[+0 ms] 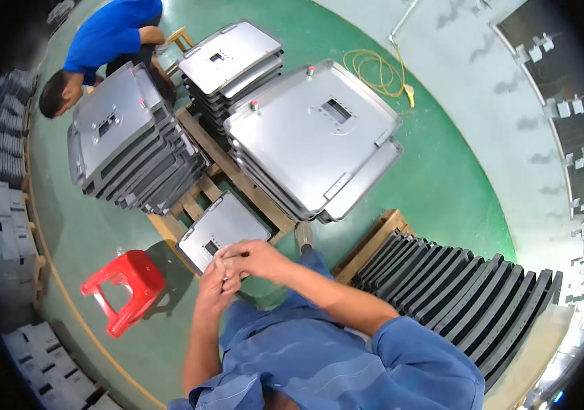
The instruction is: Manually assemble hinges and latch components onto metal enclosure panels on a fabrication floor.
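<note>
My left hand and my right hand meet in front of my body, fingers bent and pinched together. Whatever lies between the fingertips is too small or hidden to make out. Just beyond them, a silver metal panel with a dark rectangular cutout lies low on the wooden pallet; my hands hide its near edge. Past that panel rises a stack topped by a large silver panel, with a red-topped piece standing near its left edge.
Two more panel stacks stand farther off. A co-worker in a blue shirt bends beside the left one. A red plastic stool is at my left; a row of dark curved parts is at my right. A yellow hose lies coiled.
</note>
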Demonstrator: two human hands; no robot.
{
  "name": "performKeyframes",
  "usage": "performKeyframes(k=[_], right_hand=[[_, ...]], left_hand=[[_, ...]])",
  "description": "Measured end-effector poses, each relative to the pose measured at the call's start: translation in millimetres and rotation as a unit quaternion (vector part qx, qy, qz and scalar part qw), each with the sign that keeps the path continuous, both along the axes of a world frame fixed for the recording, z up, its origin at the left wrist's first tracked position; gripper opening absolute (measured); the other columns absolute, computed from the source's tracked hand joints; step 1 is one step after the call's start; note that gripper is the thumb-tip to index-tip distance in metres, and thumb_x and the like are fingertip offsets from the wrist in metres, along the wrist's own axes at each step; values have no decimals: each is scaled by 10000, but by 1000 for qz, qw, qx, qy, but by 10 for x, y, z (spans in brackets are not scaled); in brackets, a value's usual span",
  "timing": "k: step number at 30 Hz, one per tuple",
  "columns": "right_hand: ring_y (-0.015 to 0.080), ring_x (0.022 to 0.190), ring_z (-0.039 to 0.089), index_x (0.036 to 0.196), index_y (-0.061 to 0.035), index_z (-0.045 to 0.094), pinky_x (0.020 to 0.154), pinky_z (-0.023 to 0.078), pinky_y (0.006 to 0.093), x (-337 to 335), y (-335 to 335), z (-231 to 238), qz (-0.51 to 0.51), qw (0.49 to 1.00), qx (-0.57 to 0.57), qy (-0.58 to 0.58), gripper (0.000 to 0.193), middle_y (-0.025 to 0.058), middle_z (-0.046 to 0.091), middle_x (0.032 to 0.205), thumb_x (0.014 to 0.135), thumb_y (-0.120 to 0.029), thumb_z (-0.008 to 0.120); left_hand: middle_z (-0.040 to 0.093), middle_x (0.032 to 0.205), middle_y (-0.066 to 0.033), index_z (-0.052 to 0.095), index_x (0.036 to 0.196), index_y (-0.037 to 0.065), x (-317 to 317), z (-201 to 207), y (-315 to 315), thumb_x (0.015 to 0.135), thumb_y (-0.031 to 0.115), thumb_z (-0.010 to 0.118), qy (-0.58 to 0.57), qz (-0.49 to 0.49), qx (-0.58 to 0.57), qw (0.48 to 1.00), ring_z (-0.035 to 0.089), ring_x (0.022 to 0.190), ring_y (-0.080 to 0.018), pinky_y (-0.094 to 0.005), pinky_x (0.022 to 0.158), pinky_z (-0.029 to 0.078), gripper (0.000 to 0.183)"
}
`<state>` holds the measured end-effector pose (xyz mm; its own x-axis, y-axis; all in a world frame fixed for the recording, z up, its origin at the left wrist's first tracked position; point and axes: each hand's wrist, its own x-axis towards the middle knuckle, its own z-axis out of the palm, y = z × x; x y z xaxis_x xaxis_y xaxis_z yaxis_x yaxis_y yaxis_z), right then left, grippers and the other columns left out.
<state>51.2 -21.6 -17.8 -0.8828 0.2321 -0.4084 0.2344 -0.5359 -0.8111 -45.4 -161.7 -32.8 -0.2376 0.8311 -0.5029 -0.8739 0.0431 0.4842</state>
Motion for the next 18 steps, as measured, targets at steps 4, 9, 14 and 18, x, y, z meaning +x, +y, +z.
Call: performKeyframes(k=[4, 9, 14, 18], right_hand=[[98, 707, 554, 1041, -18, 634, 600, 468, 240, 348, 663, -39, -7, 999, 32, -4, 249, 42, 608, 853, 841, -165, 616], [88, 705, 531, 994, -4, 632, 603, 451, 238, 439, 1268, 348, -19, 999, 24, 23, 193, 30, 604, 870, 876, -148, 581], [76, 716, 509, 933, -48, 629, 605, 446, 221, 374, 1101, 437, 75, 965, 219, 125, 140, 4, 545, 878, 837, -148, 605], [81, 729, 539, 945, -50, 638, 579, 459, 223, 454, 680, 420, 13, 995, 79, 67, 150, -3, 577, 886, 852, -165, 611]], left_hand=[[407, 698, 11, 364, 1306, 78, 287, 178, 797, 958, 333, 416, 28, -45, -56, 997, 338, 489, -56, -174, 410, 272, 435], [386, 667, 24, 402, 1290, 75, 315, 555, 1425, 950, 383, 414, 68, -79, -9, 995, 295, 449, -39, -174, 385, 236, 458], [363, 607, 37, 413, 1278, 65, 325, 730, 1119, 944, 418, 407, 96, -60, -6, 994, 249, 412, -23, -173, 359, 193, 486], [374, 604, 40, 421, 1259, 68, 397, 603, 841, 959, 386, 389, 48, -21, 50, 997, 244, 394, -27, -174, 349, 197, 438]])
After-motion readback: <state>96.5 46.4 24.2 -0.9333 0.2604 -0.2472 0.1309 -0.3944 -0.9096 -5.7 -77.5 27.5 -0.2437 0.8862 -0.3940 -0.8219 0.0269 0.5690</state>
